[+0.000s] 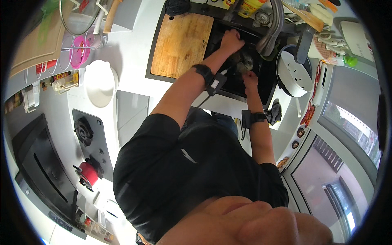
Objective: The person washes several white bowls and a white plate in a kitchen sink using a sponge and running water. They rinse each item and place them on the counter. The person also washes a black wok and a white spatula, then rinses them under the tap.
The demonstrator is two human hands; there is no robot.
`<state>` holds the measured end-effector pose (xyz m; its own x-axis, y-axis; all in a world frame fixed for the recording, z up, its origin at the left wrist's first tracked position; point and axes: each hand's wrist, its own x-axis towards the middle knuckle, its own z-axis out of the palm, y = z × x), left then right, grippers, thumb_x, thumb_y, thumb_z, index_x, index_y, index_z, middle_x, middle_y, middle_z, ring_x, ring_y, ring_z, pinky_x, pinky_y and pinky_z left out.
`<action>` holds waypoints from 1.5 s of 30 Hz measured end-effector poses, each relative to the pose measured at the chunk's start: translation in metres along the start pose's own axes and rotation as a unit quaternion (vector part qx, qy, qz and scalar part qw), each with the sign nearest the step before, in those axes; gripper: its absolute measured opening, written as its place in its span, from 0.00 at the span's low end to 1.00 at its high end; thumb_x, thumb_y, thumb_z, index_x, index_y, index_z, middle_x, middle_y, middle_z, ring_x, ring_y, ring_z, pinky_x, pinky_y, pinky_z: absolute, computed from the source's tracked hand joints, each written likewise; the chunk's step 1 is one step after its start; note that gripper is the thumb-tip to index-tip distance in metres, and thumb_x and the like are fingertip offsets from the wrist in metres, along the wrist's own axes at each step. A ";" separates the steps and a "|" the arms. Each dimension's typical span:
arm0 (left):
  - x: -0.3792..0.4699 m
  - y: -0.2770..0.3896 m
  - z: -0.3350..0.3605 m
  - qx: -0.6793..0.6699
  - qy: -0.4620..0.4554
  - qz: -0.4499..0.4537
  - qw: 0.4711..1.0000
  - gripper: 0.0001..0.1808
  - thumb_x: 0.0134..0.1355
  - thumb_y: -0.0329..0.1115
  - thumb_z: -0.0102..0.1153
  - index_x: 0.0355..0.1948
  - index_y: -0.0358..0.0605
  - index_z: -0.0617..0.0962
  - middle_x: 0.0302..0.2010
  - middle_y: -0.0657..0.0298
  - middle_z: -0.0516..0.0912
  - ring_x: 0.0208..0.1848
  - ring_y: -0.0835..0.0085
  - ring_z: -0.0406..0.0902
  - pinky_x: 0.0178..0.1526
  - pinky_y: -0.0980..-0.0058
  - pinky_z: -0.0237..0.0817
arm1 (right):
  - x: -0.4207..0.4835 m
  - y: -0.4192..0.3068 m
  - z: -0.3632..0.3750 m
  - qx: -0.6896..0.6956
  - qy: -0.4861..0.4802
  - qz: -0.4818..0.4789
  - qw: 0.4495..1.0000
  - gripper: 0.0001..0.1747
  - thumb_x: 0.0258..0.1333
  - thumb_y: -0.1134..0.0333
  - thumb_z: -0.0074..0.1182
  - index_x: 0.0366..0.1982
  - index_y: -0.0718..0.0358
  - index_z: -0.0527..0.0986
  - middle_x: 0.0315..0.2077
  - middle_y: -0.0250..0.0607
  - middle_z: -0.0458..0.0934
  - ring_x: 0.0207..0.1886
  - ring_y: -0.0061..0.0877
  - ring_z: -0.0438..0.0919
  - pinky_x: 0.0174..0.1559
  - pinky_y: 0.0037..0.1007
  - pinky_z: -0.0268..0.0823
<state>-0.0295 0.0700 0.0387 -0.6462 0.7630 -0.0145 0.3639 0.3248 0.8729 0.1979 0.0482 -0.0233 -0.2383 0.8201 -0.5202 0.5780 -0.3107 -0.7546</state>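
Both my hands are inside a dark kitchen sink (pixel 225 65). My left hand (pixel 232 41) is over the sink's far side, left of the metal faucet (pixel 274 30). Its fingers are curled, and whether they hold anything is not visible. Nearer to me, my right hand (pixel 251 80) is low in the basin, with its fingertips beside a pale, see-through thing (pixel 245 65). I cannot tell what that thing is or whether the hand grips it. Each wrist bears a black strap with a small device and cable.
A wooden cutting board (pixel 182 46) covers the sink's left part. Right of the basin stands a dark pot with a white perforated insert (pixel 292 72). A white bin (pixel 99 82), a gas hob (pixel 92 131) and a red pot (pixel 87 174) are to my left. Windows (pixel 352 122) line the right.
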 end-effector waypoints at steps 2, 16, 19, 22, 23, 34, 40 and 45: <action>-0.023 -0.022 0.001 0.099 -0.136 0.026 0.985 0.13 0.44 0.36 0.65 0.30 0.41 0.80 0.31 0.49 0.83 0.39 0.51 0.82 0.41 0.60 0.72 | 0.002 0.001 -0.007 -0.117 0.014 -0.059 0.991 0.07 0.47 0.73 0.57 0.31 0.59 0.75 0.25 0.28 0.72 0.29 0.16 0.68 0.28 0.25 0.58; -0.054 -0.025 -0.035 0.146 -0.488 -0.056 0.859 0.46 0.39 0.34 0.68 0.65 0.58 0.70 0.66 0.48 0.66 0.66 0.54 0.66 0.65 0.68 0.60 | -0.034 -0.046 -0.021 -0.246 -0.032 -0.060 0.967 0.32 0.43 0.72 0.63 0.56 0.59 0.73 0.46 0.44 0.81 0.41 0.29 0.81 0.42 0.31 0.72; -0.078 -0.021 -0.044 0.080 -0.471 0.077 0.875 0.43 0.39 0.34 0.68 0.62 0.60 0.72 0.66 0.50 0.66 0.66 0.54 0.66 0.65 0.68 0.61 | -0.029 -0.043 -0.019 -0.197 -0.016 -0.098 0.975 0.28 0.42 0.72 0.63 0.51 0.60 0.76 0.43 0.43 0.82 0.42 0.30 0.82 0.43 0.31 0.73; -0.100 -0.021 -0.049 0.135 -0.323 0.129 0.928 0.38 0.40 0.34 0.68 0.59 0.59 0.74 0.66 0.53 0.66 0.66 0.54 0.66 0.63 0.66 0.61 | -0.033 -0.030 -0.009 0.003 -0.033 -0.130 0.991 0.19 0.44 0.69 0.62 0.43 0.60 0.80 0.35 0.43 0.83 0.39 0.32 0.83 0.42 0.33 0.72; -0.101 -0.021 -0.051 0.187 -0.261 0.126 0.939 0.38 0.41 0.34 0.68 0.58 0.58 0.74 0.66 0.54 0.66 0.66 0.54 0.65 0.63 0.66 0.61 | -0.033 -0.028 -0.008 0.046 -0.046 -0.121 0.991 0.17 0.45 0.69 0.62 0.41 0.60 0.80 0.32 0.40 0.82 0.37 0.31 0.81 0.40 0.33 0.72; -0.126 -0.005 -0.046 0.220 -0.128 0.135 0.957 0.23 0.36 0.35 0.69 0.38 0.52 0.78 0.46 0.52 0.81 0.54 0.48 0.73 0.51 0.54 0.66 | -0.042 -0.047 -0.030 -0.139 -0.058 -0.198 0.968 0.23 0.40 0.72 0.62 0.44 0.60 0.75 0.34 0.40 0.79 0.36 0.31 0.78 0.41 0.31 0.70; -0.116 -0.006 -0.042 0.166 -0.159 0.150 0.962 0.15 0.36 0.38 0.67 0.29 0.49 0.80 0.34 0.54 0.83 0.43 0.52 0.79 0.43 0.56 0.69 | -0.041 -0.043 -0.042 -0.267 0.024 -0.284 0.921 0.11 0.44 0.67 0.61 0.32 0.61 0.77 0.27 0.43 0.82 0.32 0.39 0.82 0.36 0.36 0.72; -0.132 0.000 -0.025 0.143 -0.298 0.136 0.934 0.42 0.38 0.44 0.67 0.61 0.60 0.72 0.57 0.52 0.76 0.65 0.52 0.67 0.65 0.54 0.57 | -0.024 -0.029 -0.051 -0.030 -0.252 -0.196 0.947 0.34 0.47 0.73 0.58 0.60 0.64 0.69 0.56 0.46 0.75 0.55 0.30 0.75 0.52 0.30 0.69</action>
<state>0.0389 -0.0451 0.0525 -0.0464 0.9869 -0.1548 0.6800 0.1447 0.7188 0.2265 0.0615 0.0314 -0.7775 0.5283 -0.3412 0.4075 0.0101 -0.9131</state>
